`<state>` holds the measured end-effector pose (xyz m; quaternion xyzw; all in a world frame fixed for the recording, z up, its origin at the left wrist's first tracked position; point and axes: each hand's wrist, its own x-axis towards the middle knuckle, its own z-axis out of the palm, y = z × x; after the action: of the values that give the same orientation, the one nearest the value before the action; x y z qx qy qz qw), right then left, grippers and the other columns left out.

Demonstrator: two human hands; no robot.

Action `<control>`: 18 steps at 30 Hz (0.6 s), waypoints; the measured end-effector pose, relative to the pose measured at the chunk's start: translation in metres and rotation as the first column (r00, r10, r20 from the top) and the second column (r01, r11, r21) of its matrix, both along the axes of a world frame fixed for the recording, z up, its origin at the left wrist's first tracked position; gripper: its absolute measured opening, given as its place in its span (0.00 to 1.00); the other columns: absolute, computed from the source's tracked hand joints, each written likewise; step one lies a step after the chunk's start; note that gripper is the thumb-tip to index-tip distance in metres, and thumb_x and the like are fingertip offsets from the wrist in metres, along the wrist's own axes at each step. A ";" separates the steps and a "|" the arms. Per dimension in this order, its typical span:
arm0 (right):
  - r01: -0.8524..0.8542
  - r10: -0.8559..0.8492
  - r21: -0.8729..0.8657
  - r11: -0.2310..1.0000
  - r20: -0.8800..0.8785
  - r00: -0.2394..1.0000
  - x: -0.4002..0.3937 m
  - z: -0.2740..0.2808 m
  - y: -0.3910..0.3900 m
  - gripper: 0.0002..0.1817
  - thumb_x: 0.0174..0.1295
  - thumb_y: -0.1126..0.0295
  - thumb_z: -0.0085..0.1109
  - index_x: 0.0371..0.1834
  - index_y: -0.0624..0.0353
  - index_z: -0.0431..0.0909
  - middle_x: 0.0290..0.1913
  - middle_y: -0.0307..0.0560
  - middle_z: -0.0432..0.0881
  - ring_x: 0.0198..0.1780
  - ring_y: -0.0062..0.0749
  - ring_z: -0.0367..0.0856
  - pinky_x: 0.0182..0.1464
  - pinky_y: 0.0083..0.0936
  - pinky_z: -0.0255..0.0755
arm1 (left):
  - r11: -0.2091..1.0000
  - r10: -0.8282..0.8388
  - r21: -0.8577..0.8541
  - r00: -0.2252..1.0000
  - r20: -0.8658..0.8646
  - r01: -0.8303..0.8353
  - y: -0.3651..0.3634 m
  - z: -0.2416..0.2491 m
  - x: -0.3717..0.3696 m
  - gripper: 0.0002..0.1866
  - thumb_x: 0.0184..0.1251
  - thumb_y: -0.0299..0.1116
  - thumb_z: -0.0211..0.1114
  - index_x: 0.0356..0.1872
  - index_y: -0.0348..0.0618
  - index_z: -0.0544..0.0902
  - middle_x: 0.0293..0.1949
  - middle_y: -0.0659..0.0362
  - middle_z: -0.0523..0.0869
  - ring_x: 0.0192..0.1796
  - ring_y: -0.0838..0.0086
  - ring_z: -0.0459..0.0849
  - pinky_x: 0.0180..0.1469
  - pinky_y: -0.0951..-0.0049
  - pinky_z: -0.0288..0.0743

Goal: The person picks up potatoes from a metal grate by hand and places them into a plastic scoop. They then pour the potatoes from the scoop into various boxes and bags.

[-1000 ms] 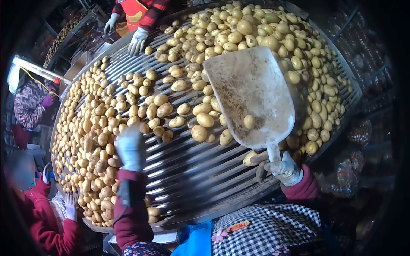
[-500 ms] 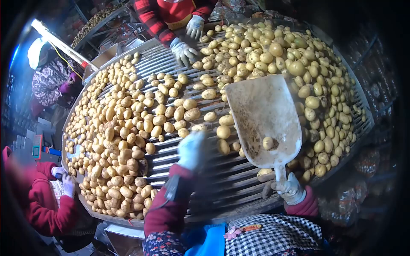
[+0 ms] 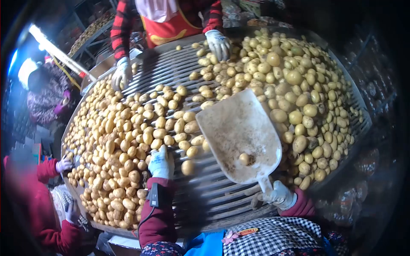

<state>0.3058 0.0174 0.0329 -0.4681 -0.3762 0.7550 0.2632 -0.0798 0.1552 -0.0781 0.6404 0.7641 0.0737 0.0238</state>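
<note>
My right hand, in a white glove, is closed round the handle of a worn white scoop. The scoop lies over the slats between two heaps of potatoes, and a single potato sits in it beside a dark hole or stain. My left hand, also gloved, rests against the right edge of the left potato heap. Its fingers look extended and its palm faces the potatoes, partly hidden. A lone potato lies on the slats just right of that hand.
Across the slatted table, a co-worker's gloved hands reach over both heaps. Another co-worker's hands are at the left rim. A large potato heap covers the right side. A bright lamp stands upper left.
My left hand has moved left and down to the left heap. The scoop has shifted left with its potato. Several potatoes have rolled leftward. The far co-worker's hands have spread apart.
</note>
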 end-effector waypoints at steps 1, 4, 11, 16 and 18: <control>0.024 -0.024 -0.003 1.000 0.006 1.000 0.003 -0.001 -0.003 0.22 0.66 0.65 0.65 0.58 0.69 0.80 0.38 0.51 0.89 0.40 0.31 0.86 0.47 0.24 0.75 | 0.999 0.035 -0.008 0.999 0.002 -0.035 0.005 0.002 0.003 0.14 0.68 0.45 0.62 0.49 0.53 0.79 0.43 0.43 0.81 0.42 0.48 0.85 0.40 0.48 0.79; -0.005 0.004 0.007 1.000 0.071 0.997 0.001 -0.002 -0.002 0.21 0.70 0.66 0.61 0.60 0.68 0.77 0.37 0.50 0.89 0.40 0.29 0.86 0.48 0.25 0.76 | 0.998 0.057 0.001 0.998 -0.013 -0.057 0.023 -0.003 -0.001 0.11 0.70 0.45 0.59 0.44 0.52 0.80 0.38 0.48 0.85 0.39 0.52 0.86 0.39 0.51 0.79; -0.111 0.110 -0.045 0.993 -0.030 0.993 -0.011 -0.002 -0.002 0.20 0.72 0.65 0.58 0.62 0.65 0.74 0.42 0.51 0.89 0.41 0.27 0.86 0.46 0.23 0.77 | 0.796 -0.428 0.595 0.797 0.426 0.110 0.002 0.068 0.047 0.13 0.62 0.19 0.65 0.47 0.44 0.85 0.37 0.54 0.86 0.35 0.62 0.86 0.40 0.64 0.81; -0.106 0.093 -0.035 0.994 -0.265 0.960 -0.002 -0.008 -0.007 0.22 0.72 0.67 0.59 0.64 0.69 0.73 0.42 0.49 0.89 0.43 0.27 0.86 0.48 0.22 0.77 | 0.635 -0.712 0.606 0.667 0.218 0.479 -0.019 0.162 0.127 0.28 0.61 0.21 0.68 0.65 0.40 0.77 0.62 0.45 0.79 0.64 0.56 0.79 0.63 0.62 0.74; 0.034 -0.057 -0.071 0.997 -0.344 0.937 0.006 -0.001 -0.012 0.19 0.68 0.75 0.62 0.59 0.74 0.74 0.59 0.67 0.79 0.47 0.47 0.86 0.51 0.40 0.80 | 0.644 -0.676 0.706 0.651 0.345 0.294 -0.011 0.144 0.119 0.28 0.64 0.23 0.67 0.67 0.39 0.75 0.65 0.44 0.76 0.68 0.53 0.74 0.68 0.58 0.69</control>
<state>0.3115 0.0057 0.0320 -0.3449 -0.2890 0.8308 0.3275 0.0388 0.1443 0.0658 0.7485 0.4399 0.4905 0.0752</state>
